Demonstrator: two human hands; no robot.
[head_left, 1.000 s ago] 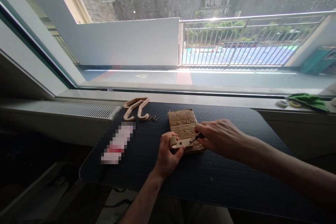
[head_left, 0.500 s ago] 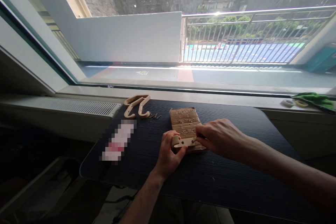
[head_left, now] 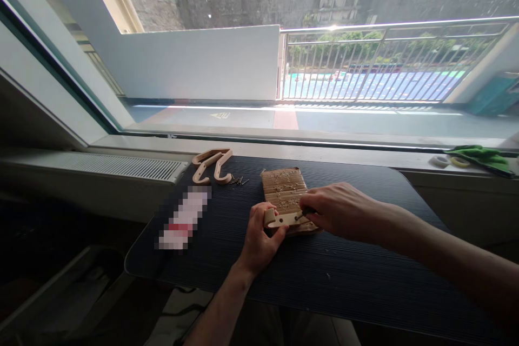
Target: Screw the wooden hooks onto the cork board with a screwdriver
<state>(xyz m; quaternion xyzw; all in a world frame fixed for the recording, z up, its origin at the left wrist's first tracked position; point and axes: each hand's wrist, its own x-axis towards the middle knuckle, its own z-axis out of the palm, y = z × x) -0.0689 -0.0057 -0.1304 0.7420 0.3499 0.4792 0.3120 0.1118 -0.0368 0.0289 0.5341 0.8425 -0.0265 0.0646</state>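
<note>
My left hand (head_left: 261,233) grips a pale wooden hook (head_left: 287,220), thumb on the near edge and fingers around its curled end. The hook lies across the near part of a corrugated cardboard pad (head_left: 286,192), which has small crumbs on it. One dark hole shows near the hook's middle. In my right hand (head_left: 330,204) is a slim dark tool (head_left: 307,211) with a thin shaft, its exact kind unclear. The tip meets the hook's right part, at or by a second hole. My right fingers cover most of the handle.
Further wooden hooks (head_left: 213,165) lie at the table's far left, beside several screws (head_left: 239,180). A blurred-out pink and white item (head_left: 184,219) is on the left of the dark table (head_left: 365,275). Tape rolls (head_left: 440,161) and a green cloth (head_left: 480,158) rest on the sill.
My right hand has shifted slightly left and the tool is at a different tilt, with more of its shaft showing. My left hand holds the hook in the same spot.
</note>
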